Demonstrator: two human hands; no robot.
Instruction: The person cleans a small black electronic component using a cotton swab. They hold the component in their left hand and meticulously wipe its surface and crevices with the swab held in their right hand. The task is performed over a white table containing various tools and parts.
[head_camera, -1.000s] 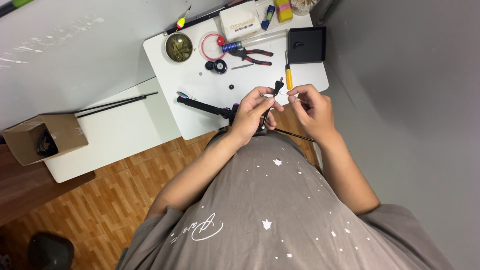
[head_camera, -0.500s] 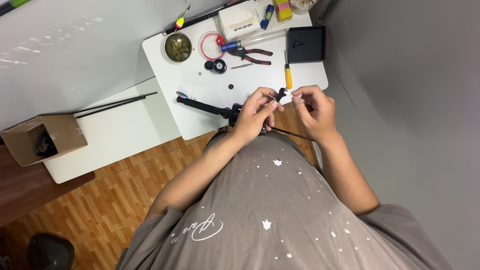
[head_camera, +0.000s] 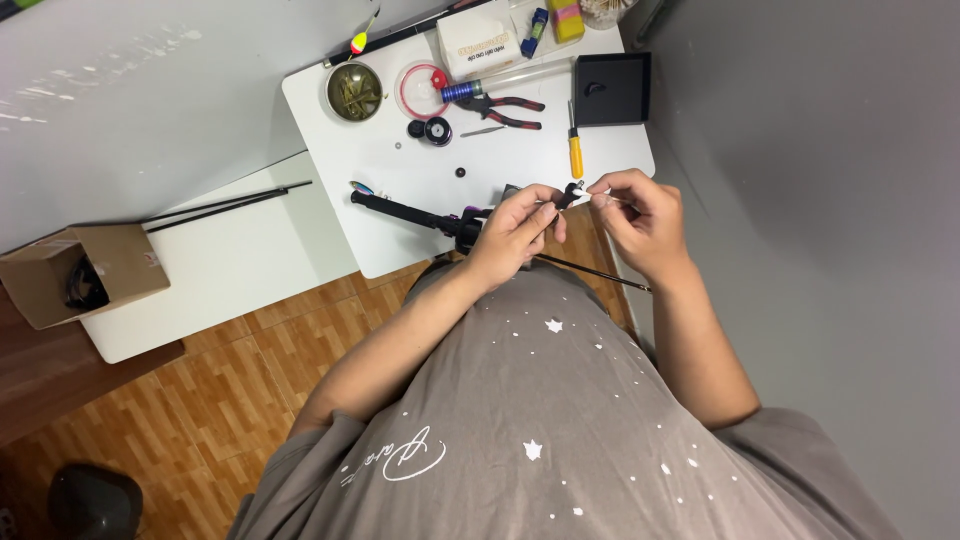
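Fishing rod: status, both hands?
Left hand grips the black fishing rod at the table edge. Right hand pinches a small white piece at a black part. Nothing between them.

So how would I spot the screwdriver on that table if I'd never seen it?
Start at the small white table against the wall and go to its right side, next to the square black tray. Just left of that tray lies the screwdriver, pointing away from the person. Its yellow-orange handle marks it out from the red-handled pliers nearby.
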